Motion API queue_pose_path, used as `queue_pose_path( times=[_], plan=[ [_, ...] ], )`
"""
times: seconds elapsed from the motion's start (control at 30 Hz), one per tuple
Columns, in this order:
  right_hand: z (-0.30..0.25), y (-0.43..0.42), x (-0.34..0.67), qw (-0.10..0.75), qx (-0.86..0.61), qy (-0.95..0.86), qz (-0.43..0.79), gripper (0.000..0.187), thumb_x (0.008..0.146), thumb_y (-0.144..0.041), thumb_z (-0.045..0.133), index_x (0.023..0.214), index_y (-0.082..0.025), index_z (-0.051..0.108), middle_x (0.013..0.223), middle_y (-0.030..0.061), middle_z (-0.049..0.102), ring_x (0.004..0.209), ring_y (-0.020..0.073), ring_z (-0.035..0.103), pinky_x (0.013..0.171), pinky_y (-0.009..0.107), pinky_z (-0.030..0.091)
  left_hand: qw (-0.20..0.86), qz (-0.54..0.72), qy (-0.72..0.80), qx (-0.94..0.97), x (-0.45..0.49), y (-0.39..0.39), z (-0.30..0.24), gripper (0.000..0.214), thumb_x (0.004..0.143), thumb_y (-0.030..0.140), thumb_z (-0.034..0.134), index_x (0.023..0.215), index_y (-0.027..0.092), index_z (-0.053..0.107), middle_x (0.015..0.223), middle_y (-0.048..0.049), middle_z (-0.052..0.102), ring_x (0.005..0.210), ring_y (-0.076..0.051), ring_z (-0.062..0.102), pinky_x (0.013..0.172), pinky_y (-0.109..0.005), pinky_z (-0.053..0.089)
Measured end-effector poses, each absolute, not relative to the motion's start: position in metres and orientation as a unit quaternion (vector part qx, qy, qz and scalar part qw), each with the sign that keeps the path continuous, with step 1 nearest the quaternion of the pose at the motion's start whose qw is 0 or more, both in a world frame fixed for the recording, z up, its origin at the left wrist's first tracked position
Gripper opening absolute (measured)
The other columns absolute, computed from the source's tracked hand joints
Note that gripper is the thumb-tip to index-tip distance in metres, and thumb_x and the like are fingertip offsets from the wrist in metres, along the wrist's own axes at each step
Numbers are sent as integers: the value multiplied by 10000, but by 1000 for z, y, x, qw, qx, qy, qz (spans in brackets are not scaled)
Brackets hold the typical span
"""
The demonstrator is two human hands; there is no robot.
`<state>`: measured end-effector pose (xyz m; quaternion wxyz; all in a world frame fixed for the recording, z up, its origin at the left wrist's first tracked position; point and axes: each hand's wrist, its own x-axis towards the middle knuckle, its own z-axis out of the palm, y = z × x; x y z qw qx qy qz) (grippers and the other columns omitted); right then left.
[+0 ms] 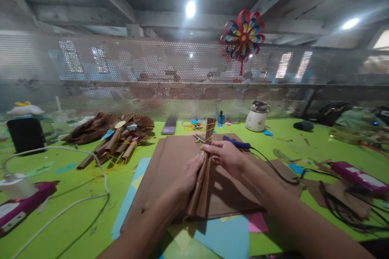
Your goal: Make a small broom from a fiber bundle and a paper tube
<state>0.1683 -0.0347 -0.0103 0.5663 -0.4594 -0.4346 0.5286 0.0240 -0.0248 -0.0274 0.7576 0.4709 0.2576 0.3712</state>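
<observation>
The pleated brown paper [203,182] is a long, narrow bundle, held in the middle by both hands, above the brown cardboard [170,162]. Its upper end stands up and shows many thin folds pressed closely together, with yellow string [212,124] across them. Its lower part comes toward the person and widens into larger, looser folds.

Left hand [191,172] and right hand [229,156] hold pleated brown paper [203,196], cardboard sheet [161,178] beneath, lime-green table [340,139], white jug [255,120] behind, colourful pinwheel [243,38] above.
</observation>
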Motion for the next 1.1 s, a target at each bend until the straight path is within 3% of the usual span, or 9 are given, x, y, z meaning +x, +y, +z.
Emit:
queue_pose_path(
  times=[0.2, 0.4, 0.6, 0.8, 0.93, 1.1],
  plan=[
    [-13, -37, 171, 589, -426, -398, 560, 299, 540, -328, 835, 696, -119, 690, 682, 4, 641, 638, 98, 557, 646, 238, 396, 720, 355, 228, 551, 27, -25, -26, 283, 804, 391, 607, 933, 156, 696, 914, -77, 704, 833, -205, 612, 761, -280, 455],
    [-15, -34, 175, 582, -439, -396, 558, 311, 518, -345, 843, 637, -123, 661, 620, -2, 634, 593, 108, 573, 671, 272, 441, 702, 310, 294, 570, 24, -21, -21, 260, 765, 372, 663, 920, 169, 707, 817, -57, 710, 695, -165, 621, 664, -245, 439],
    [-25, -30, 180, 565, -452, -395, 565, 331, 507, -353, 841, 550, -137, 594, 562, -7, 612, 565, 116, 574, 681, 296, 452, 711, 260, 304, 578, 21, -16, -21, 287, 776, 395, 653, 943, 169, 708, 869, -72, 709, 717, -142, 610, 659, -213, 417],
    [-28, -29, 178, 568, -462, -385, 562, 323, 495, -346, 839, 553, -141, 596, 573, -23, 597, 565, 98, 545, 650, 267, 434, 740, 257, 280, 555, 20, -13, -25, 239, 785, 346, 655, 929, 159, 695, 846, -70, 698, 615, -95, 582, 547, -169, 382],
    [-25, -32, 176, 574, -460, -382, 560, 328, 501, -352, 839, 574, -142, 599, 587, -27, 597, 564, 96, 545, 629, 261, 434, 753, 268, 266, 539, 20, -12, -27, 178, 784, 303, 664, 883, 157, 686, 893, -66, 697, 673, -91, 600, 589, -159, 408],
    [-25, -34, 175, 575, -455, -387, 560, 334, 499, -350, 846, 563, -135, 599, 552, -28, 594, 531, 87, 544, 601, 245, 430, 781, 260, 246, 511, 22, -13, -27, 238, 750, 279, 699, 942, 141, 676, 916, -96, 705, 740, -161, 645, 692, -246, 477]
  ],
)
